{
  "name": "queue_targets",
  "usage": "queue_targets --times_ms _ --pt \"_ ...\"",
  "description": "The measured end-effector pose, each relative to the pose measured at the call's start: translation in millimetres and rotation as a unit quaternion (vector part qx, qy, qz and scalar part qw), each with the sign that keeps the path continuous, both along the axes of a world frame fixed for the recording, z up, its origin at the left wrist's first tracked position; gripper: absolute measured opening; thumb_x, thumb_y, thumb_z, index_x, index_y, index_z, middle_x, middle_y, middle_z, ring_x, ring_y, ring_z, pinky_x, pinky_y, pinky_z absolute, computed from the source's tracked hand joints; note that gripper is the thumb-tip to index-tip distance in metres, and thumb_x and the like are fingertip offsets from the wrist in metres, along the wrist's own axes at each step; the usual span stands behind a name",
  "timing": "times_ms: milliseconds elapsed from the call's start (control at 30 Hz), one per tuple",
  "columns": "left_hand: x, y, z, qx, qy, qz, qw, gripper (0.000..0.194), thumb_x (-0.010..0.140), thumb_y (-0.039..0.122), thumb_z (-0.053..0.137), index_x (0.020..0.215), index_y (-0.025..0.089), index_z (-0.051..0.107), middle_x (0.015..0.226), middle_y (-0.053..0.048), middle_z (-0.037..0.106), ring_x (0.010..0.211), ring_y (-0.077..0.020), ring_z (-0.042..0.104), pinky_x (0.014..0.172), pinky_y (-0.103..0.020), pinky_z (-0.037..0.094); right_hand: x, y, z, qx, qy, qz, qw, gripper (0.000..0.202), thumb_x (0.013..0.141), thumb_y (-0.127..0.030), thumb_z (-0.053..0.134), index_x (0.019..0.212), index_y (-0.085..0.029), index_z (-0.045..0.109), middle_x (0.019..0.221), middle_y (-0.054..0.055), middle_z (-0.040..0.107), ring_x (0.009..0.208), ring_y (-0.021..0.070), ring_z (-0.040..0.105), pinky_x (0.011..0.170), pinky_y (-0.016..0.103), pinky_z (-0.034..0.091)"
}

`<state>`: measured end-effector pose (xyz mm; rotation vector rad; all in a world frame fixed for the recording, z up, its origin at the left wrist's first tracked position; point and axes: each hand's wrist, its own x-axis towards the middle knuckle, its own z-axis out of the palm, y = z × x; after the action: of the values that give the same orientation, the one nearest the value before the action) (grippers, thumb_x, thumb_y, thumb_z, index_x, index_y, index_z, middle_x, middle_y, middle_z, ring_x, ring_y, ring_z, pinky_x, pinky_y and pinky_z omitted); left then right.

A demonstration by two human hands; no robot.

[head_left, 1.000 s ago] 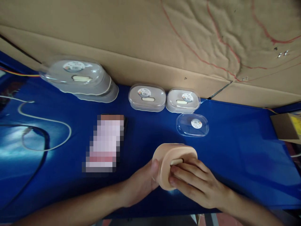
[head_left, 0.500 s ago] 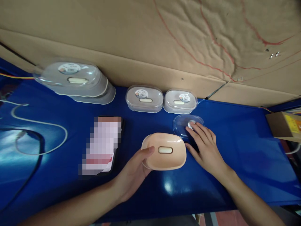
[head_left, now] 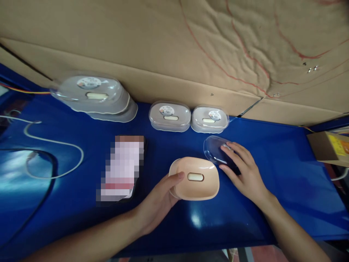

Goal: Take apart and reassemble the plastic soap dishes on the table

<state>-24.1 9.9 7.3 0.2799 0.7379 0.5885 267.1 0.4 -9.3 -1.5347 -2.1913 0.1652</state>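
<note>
A peach-coloured oval dish [head_left: 207, 187] with a cream insert in its middle is in my left hand [head_left: 160, 198], thumb on the rim and fingers underneath. To its right, my right hand [head_left: 247, 178] is closed on a clear oval lid [head_left: 214, 147] that bears a round sticker. The lid is tilted, its right side hidden by my fingers. Behind the lid stand two grey boxes with clear lids, one in the middle [head_left: 170, 125] and one to its right [head_left: 209, 125].
Stacked grey lidded boxes [head_left: 106, 105] stand at the back left of the blue table [head_left: 286, 182]. A phone [head_left: 122, 167] lies left of the dish. Cables [head_left: 68, 143] run along the left side. Brown board rises behind, and a cardboard box [head_left: 324, 145] is far right.
My right hand has closed on the clear lid, which is now tilted rather than flat. The view has shifted slightly, while my left hand still holds the peach dish.
</note>
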Motion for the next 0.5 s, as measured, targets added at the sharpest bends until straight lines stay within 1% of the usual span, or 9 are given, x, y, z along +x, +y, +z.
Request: queue_targets --times_ms 100,200,333,500 --pt "-1.0 -1.4 -3.4 0.005 -0.022 0.006 1.000 0.046 0.099 0.046 0.066 0.136 0.018 0.070 0.135 -0.011 0.076 0.137 -0.0329 0.060 0.121 -0.047 0.039 -8.9 -8.4 6.0 -0.023 0.074 0.011 0.997 0.055 0.104 -0.034 0.064 0.156 -0.028 0.048 0.154 0.014 0.057 0.145 0.0322 0.052 0.117 0.058 0.047" --pt "-1.6 -2.7 -6.4 0.010 -0.035 0.005 0.999 0.047 0.102 0.045 0.063 0.142 0.019 0.066 0.140 -0.012 0.073 0.142 -0.0327 0.057 0.123 -0.048 0.037 -18.7 -17.8 8.7 -0.045 0.113 0.038 0.992 0.054 0.105 -0.035 0.061 0.157 -0.027 0.047 0.152 0.014 0.059 0.144 0.0321 0.053 0.116 0.057 0.049" --pt "0.0 -2.9 -5.7 0.030 -0.055 -0.008 0.998 0.051 0.103 0.049 0.061 0.145 0.021 0.063 0.148 -0.013 0.067 0.145 -0.0342 0.054 0.124 -0.051 0.034 -29.7 -27.3 7.8 -0.052 0.125 0.076 0.988 0.058 0.105 -0.036 0.058 0.160 -0.025 0.043 0.153 0.014 0.058 0.144 0.0324 0.053 0.115 0.055 0.050" --pt "2.5 -1.4 -2.6 0.060 -0.080 -0.030 0.995 0.061 0.103 0.058 0.057 0.149 0.018 0.060 0.155 -0.018 0.060 0.148 -0.0383 0.050 0.126 -0.056 0.031 -37.8 -31.8 7.5 -0.018 0.108 0.102 0.989 0.064 0.101 -0.035 0.068 0.160 -0.024 0.045 0.150 0.015 0.058 0.142 0.0343 0.054 0.112 0.055 0.053"
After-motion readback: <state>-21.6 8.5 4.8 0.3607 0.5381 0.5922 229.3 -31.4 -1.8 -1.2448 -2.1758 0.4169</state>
